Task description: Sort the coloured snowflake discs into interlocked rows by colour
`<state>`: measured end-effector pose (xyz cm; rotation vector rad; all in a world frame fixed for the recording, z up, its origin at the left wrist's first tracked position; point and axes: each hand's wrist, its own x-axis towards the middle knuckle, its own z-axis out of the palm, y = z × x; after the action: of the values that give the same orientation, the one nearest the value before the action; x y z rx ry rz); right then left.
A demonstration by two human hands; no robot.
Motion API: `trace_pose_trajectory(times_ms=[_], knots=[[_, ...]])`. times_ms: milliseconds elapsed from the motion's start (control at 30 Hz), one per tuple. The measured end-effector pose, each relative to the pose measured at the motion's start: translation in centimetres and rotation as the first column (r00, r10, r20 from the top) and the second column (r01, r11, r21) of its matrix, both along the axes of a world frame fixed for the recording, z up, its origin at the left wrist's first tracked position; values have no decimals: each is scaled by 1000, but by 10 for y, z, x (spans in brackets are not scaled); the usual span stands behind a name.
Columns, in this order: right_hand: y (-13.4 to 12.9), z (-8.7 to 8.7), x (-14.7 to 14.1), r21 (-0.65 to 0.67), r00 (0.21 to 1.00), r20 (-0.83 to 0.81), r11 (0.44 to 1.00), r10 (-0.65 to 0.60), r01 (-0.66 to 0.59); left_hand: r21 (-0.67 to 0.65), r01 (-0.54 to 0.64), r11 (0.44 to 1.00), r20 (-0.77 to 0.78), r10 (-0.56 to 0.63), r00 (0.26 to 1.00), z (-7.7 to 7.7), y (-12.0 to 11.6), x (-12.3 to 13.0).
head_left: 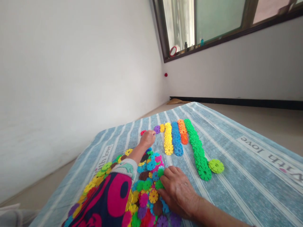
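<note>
1. The left hand is at twelve o'clock from the big heap of plastic snowflake discs. Its fingers curl down beside a red disc. I can't tell if they hold it.
2. The right hand is at three o'clock from the heap. Its fingers are spread out on green discs, not pinching.
3. A yellow row, blue row, orange row and green row lie at one o'clock on the striped blue mat.
4. The discs look light, thin and stiff. Pinching the toothy rim looks easiest.
</note>
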<state>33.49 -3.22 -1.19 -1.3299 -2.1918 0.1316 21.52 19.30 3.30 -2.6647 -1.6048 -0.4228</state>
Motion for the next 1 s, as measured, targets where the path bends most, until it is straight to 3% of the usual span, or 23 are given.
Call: trace_pose_trajectory(times_ms=[333, 1000], knots=[[-1, -4, 1, 20, 1000, 1, 1000, -5, 5, -27, 107, 994, -59, -108, 992, 7, -86, -45], [-5, -12, 5, 53, 999, 24, 998, 25, -27, -91, -160, 983, -34, 157, 987, 12, -180, -144]])
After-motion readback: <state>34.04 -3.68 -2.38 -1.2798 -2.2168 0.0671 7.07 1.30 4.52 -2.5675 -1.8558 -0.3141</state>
